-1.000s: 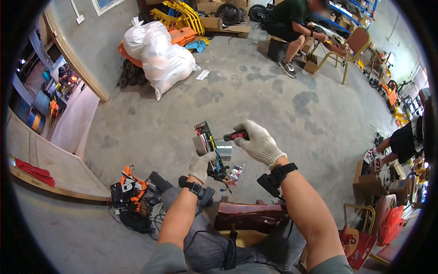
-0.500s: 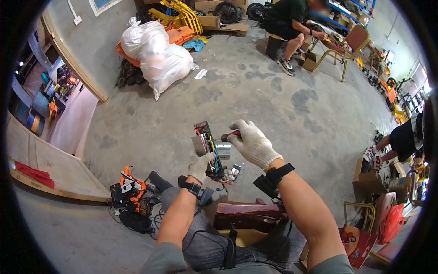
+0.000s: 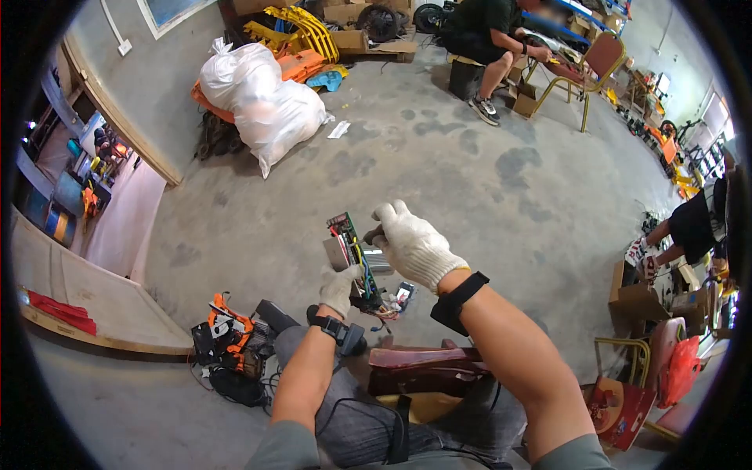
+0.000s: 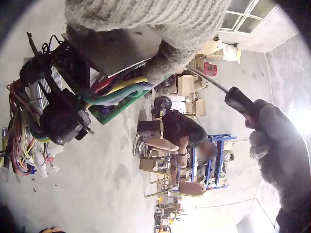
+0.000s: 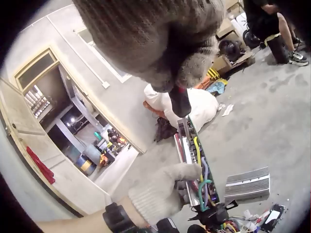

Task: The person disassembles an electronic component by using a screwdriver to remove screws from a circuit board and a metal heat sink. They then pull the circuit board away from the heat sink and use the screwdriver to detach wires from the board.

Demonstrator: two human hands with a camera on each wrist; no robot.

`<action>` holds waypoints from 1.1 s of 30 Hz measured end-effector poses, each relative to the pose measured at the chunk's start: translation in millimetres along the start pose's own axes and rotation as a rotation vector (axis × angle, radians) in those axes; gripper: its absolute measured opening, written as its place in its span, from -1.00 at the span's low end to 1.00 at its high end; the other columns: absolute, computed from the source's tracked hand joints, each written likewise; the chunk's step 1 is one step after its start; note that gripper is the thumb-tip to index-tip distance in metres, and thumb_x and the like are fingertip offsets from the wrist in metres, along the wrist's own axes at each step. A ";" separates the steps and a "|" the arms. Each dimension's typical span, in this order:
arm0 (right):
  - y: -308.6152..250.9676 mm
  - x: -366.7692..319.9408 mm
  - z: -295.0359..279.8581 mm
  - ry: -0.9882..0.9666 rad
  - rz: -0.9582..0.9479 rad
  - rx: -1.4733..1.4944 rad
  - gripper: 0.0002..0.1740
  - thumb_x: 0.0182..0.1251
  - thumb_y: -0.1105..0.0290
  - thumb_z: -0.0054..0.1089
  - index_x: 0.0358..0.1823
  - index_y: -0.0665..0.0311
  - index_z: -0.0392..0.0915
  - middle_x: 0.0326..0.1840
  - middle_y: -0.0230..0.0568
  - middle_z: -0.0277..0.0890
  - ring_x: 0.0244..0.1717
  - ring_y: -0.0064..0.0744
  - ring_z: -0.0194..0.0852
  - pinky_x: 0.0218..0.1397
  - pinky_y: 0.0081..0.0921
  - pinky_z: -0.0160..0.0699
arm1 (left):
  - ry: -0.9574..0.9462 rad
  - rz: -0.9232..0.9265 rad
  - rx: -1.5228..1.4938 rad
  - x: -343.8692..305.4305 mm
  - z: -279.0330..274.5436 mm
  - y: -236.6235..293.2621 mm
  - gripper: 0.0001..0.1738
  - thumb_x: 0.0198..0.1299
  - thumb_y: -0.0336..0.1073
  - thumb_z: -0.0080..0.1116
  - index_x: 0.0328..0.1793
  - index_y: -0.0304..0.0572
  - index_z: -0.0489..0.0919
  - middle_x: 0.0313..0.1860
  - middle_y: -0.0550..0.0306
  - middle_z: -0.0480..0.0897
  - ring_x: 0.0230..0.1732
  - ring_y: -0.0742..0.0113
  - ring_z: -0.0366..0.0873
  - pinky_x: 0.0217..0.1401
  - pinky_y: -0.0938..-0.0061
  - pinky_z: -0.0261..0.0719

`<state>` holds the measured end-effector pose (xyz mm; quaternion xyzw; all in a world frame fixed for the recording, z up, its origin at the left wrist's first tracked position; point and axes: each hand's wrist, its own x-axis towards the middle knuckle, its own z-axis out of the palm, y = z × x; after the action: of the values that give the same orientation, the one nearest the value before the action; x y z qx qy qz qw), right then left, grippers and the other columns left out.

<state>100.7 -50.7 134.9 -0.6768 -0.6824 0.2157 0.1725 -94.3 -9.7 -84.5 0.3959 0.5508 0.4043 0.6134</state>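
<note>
My gloved left hand [image 3: 338,290] grips a green circuit board [image 5: 208,187] with a metal plate along one side and red, yellow, blue and green wires running down it. The board stands tilted above the floor, its lower end trailing connectors and a wire bundle [image 4: 24,150]. In my gloved right hand [image 3: 411,244] is a screwdriver [image 4: 239,103] with a black and red handle, fingers curled round it. Its shaft points toward the board's upper part; in the right wrist view it overlaps the board's top end. A finned silver metal housing [image 5: 248,185] lies beyond the board.
Orange and black machine parts [image 3: 231,337] lie on the floor by my left leg. A dark red stool or bench [image 3: 427,368] stands between my knees. White sacks [image 3: 270,106] sit by the far wall. A seated person [image 3: 489,47] works near a chair [image 3: 599,63].
My right hand has shifted left toward the board, and its palm has turned so the screwdriver is mostly hidden in the head view. My left hand keeps its hold; the head view has shifted slightly.
</note>
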 end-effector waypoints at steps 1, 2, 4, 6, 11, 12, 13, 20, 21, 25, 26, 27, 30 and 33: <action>0.3 -0.5 -2.1 -0.023 0.018 0.000 -0.56 0.57 0.30 0.28 0.38 0.24 0.47 0.38 0.18 0.49 0.22 0.31 0.71 0.28 0.09 0.72 | 0.001 -0.004 0.004 0.3 -0.8 -2.8 -0.60 0.20 -0.47 0.40 0.19 -0.38 0.73 -0.14 0.06 0.80 -0.30 0.22 0.80 -0.23 0.30 0.79; -0.5 -1.6 -3.6 -0.024 0.021 0.004 -0.56 0.57 0.30 0.28 0.38 0.24 0.47 0.38 0.18 0.49 0.22 0.31 0.71 0.28 0.09 0.72 | 0.003 -0.003 0.005 0.7 -1.0 -3.7 -0.60 0.20 -0.47 0.40 0.18 -0.37 0.73 -0.14 0.06 0.81 -0.30 0.23 0.80 -0.24 0.32 0.79; -3.5 -3.7 -8.6 -0.072 0.142 -0.040 -0.52 0.58 0.29 0.28 0.41 0.23 0.43 0.36 0.18 0.51 0.20 0.31 0.72 0.27 0.08 0.73 | -0.001 0.000 0.010 2.1 -1.2 -3.8 -0.61 0.20 -0.47 0.40 0.18 -0.36 0.74 -0.14 0.06 0.81 -0.30 0.24 0.80 -0.25 0.33 0.79; -9.5 -9.3 -11.3 -0.069 0.138 -0.051 -0.52 0.59 0.27 0.28 0.42 0.23 0.42 0.35 0.21 0.52 0.21 0.32 0.72 0.27 0.08 0.73 | -0.039 -0.049 -0.014 -2.3 -0.8 3.7 -0.59 0.22 -0.47 0.39 0.22 -0.35 0.72 -0.14 0.06 0.80 -0.28 0.23 0.81 -0.26 0.33 0.79; -12.6 -10.0 -9.7 -0.091 0.050 -0.084 -0.48 0.59 0.22 0.26 0.45 0.23 0.39 0.35 0.28 0.53 0.20 0.35 0.72 0.26 0.13 0.74 | -0.093 -0.042 -0.037 -1.3 -0.4 4.1 -0.57 0.25 -0.48 0.39 0.27 -0.35 0.68 -0.09 0.06 0.78 -0.25 0.21 0.82 -0.25 0.31 0.81; -12.9 -9.6 -9.2 -0.088 0.052 -0.067 -0.48 0.58 0.23 0.26 0.45 0.24 0.39 0.35 0.30 0.51 0.20 0.35 0.73 0.26 0.14 0.74 | -0.099 -0.040 -0.052 -2.3 -0.1 5.7 -0.57 0.26 -0.49 0.39 0.27 -0.36 0.66 -0.08 0.05 0.78 -0.24 0.20 0.82 -0.25 0.30 0.81; -13.6 -9.5 -9.0 -0.084 0.053 -0.051 -0.48 0.57 0.25 0.25 0.45 0.25 0.39 0.36 0.31 0.50 0.20 0.35 0.73 0.26 0.16 0.74 | -0.097 -0.043 -0.051 -2.8 -1.0 5.6 -0.57 0.26 -0.49 0.39 0.27 -0.36 0.66 -0.08 0.05 0.78 -0.24 0.20 0.82 -0.25 0.30 0.81; -24.0 -15.7 -16.3 -0.084 0.128 -0.059 -0.51 0.60 0.28 0.20 0.45 0.25 0.39 0.39 0.24 0.49 0.21 0.34 0.73 0.25 0.12 0.75 | -0.107 -0.059 -0.058 -5.4 2.3 11.3 -0.58 0.24 -0.53 0.34 0.25 -0.38 0.63 -0.10 0.02 0.76 -0.22 0.16 0.81 -0.18 0.26 0.83; -17.5 -15.1 -11.6 -0.061 0.057 -0.057 -0.52 0.61 0.27 0.20 0.44 0.25 0.40 0.39 0.23 0.50 0.20 0.34 0.73 0.25 0.11 0.75 | -0.115 -0.084 -0.052 -9.3 2.8 15.8 -0.57 0.23 -0.54 0.33 0.25 -0.38 0.62 -0.10 0.02 0.76 -0.21 0.16 0.81 -0.17 0.24 0.83; -9.6 -14.0 -7.0 -0.039 -0.068 -0.028 -0.53 0.61 0.25 0.22 0.41 0.26 0.41 0.40 0.24 0.49 0.20 0.34 0.73 0.25 0.11 0.75 | -0.132 -0.108 -0.135 -10.1 1.0 14.2 -0.58 0.24 -0.52 0.33 0.25 -0.37 0.62 -0.11 0.02 0.76 -0.21 0.14 0.81 -0.17 0.21 0.84; -11.8 -12.5 -8.6 -0.040 -0.067 -0.028 -0.53 0.61 0.25 0.22 0.41 0.26 0.41 0.40 0.24 0.49 0.20 0.34 0.73 0.25 0.11 0.75 | -0.140 -0.106 -0.149 -9.0 0.3 11.6 -0.55 0.22 -0.47 0.37 0.25 -0.37 0.63 -0.10 0.04 0.76 -0.22 0.18 0.80 -0.18 0.26 0.82; -16.4 -10.0 -11.3 -0.083 0.025 -0.023 -0.52 0.60 0.25 0.24 0.41 0.27 0.41 0.41 0.24 0.47 0.20 0.34 0.73 0.25 0.11 0.75 | -0.147 -0.103 -0.163 -7.6 -0.3 9.2 -0.52 0.21 -0.41 0.41 0.26 -0.38 0.63 -0.10 0.05 0.77 -0.23 0.22 0.79 -0.19 0.32 0.79; -21.3 -10.8 -12.2 -0.114 0.134 -0.024 -0.51 0.59 0.24 0.26 0.40 0.27 0.41 0.41 0.23 0.48 0.22 0.35 0.72 0.25 0.11 0.75 | -0.131 -0.100 -0.165 -5.8 0.3 7.3 -0.54 0.21 -0.41 0.41 0.23 -0.38 0.64 -0.12 0.05 0.78 -0.27 0.22 0.80 -0.22 0.31 0.79; -27.9 -18.1 -15.6 -0.081 0.115 -0.050 -0.51 0.60 0.22 0.26 0.41 0.26 0.40 0.35 0.24 0.54 0.22 0.35 0.72 0.25 0.12 0.75 | -0.138 -0.098 -0.061 -14.4 2.7 23.6 -0.57 0.22 -0.41 0.43 0.20 -0.38 0.65 -0.15 0.05 0.78 -0.31 0.21 0.79 -0.26 0.31 0.79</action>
<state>85.6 -67.5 163.9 -0.7096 -0.6542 0.2353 0.1151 -94.0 -14.8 -57.2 0.3765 0.5135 0.3623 0.6807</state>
